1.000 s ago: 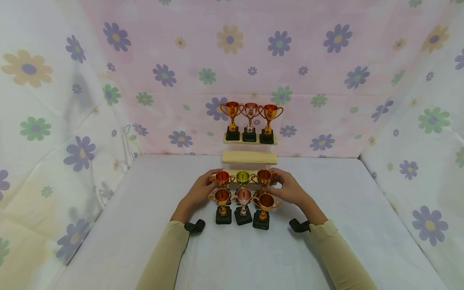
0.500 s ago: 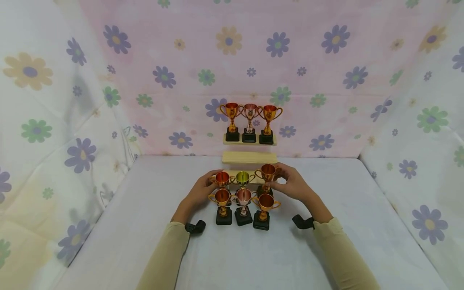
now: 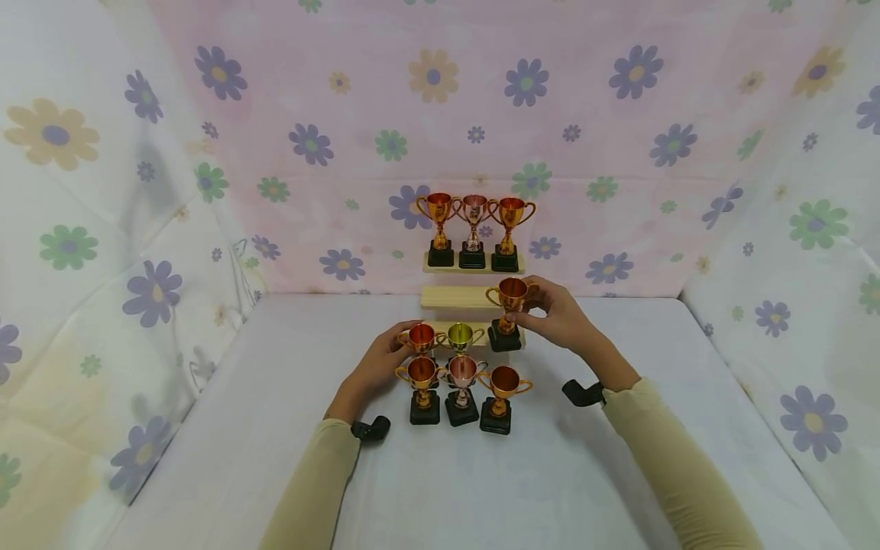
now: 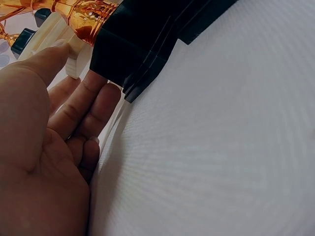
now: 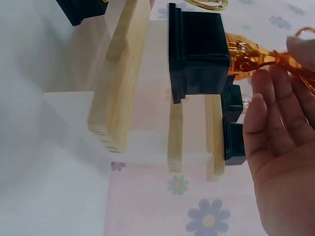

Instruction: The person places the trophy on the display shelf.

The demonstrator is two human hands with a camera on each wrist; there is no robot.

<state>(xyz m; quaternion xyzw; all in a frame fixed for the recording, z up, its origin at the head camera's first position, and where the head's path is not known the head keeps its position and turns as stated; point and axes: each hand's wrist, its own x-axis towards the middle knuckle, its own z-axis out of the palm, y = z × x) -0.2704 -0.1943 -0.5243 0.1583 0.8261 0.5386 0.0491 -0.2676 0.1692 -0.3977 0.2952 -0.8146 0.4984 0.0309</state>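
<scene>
My right hand point(image 3: 560, 317) pinches an orange-gold trophy cup point(image 3: 512, 294) at its stem, thumb in front and fingers behind. The cup is nearly upright, its black base point(image 5: 202, 54) raised in front of the wooden steps in the right wrist view. My left hand point(image 3: 378, 359) stays at the left of a red-lipped trophy cup point(image 3: 421, 336), fingers extended by a black base point(image 4: 133, 46) and the thumb apart from it. Beside that cup stands a yellow-green trophy cup point(image 3: 460, 334). In front are a gold cup point(image 3: 422, 373), a pinkish silver cup point(image 3: 462, 371) and another gold cup point(image 3: 505, 382).
A stepped wooden rack has a top step point(image 3: 431, 269), a middle step point(image 3: 454, 296) and a low step point(image 3: 474, 334). On top stand two gold cups point(image 3: 440, 206) flanking a silver one point(image 3: 473, 212). Flowered cloth point(image 3: 309, 214) surrounds the white table point(image 3: 309, 328).
My right hand has lifted the orange-gold cup out of the back row, upward and toward the rack's right side. The left hand has stayed in place.
</scene>
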